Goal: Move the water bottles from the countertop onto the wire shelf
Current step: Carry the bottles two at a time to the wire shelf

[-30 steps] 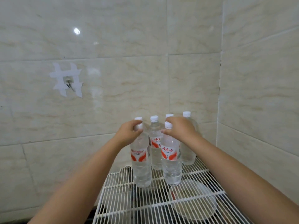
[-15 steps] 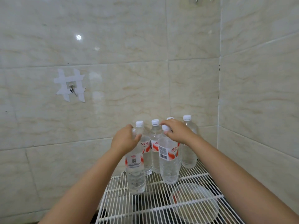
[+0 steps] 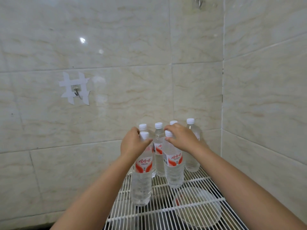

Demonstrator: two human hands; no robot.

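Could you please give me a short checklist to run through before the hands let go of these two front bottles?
1. Left hand holds the front left bottle near its cap: ok.
2. Right hand pinches the front right bottle at its cap: ok.
3. Both front bottles upright: ok.
4. Bottle bases resting flat on the wire shelf: cannot tell.
5. Four back bottles standing upright against the wall: ok.
6. Free shelf space in front for more bottles: ok.

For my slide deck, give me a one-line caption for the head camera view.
Left hand and right hand each grip a capped water bottle standing on the wire shelf.
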